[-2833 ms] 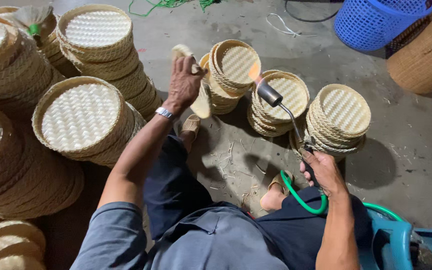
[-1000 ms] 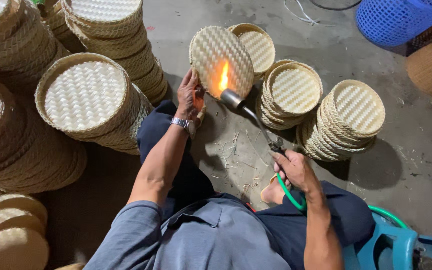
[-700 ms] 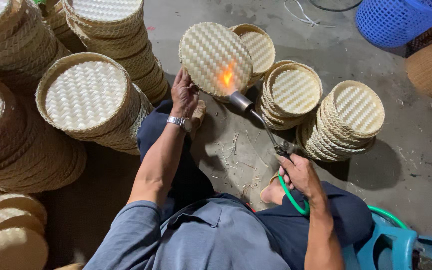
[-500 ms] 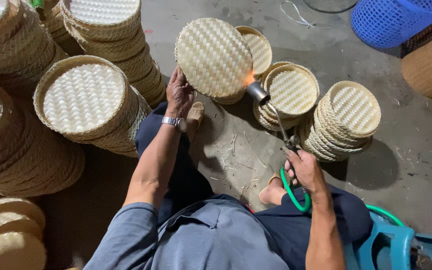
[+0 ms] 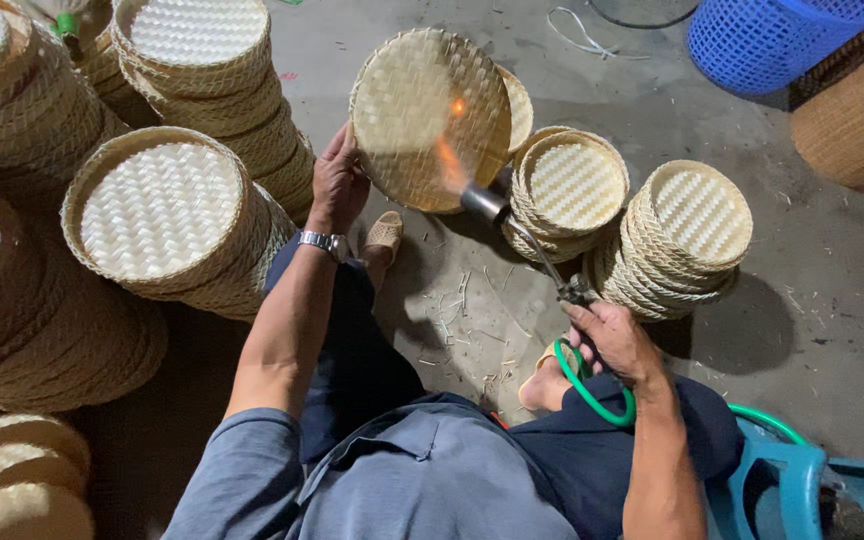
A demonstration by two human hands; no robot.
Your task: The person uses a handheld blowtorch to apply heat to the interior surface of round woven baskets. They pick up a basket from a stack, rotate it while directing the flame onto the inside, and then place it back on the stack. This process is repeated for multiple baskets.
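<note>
left hand (image 5: 339,183) fingers clamped on woven tray (image 5: 430,118) rim at 9 o'clock, tray on edge, right hand (image 5: 614,338) fisted around gas torch (image 5: 522,240), flame (image 5: 449,160) licking tray face, green hose (image 5: 592,390) looped under wrist

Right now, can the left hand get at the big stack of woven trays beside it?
Probably not freely: the left hand grips the tilted woven tray under the torch flame, though the tray stack sits close, unobstructed.

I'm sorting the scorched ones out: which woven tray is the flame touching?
The round woven tray held upright in the left hand; the others lie stacked flat. The right hand aims the torch.
</note>
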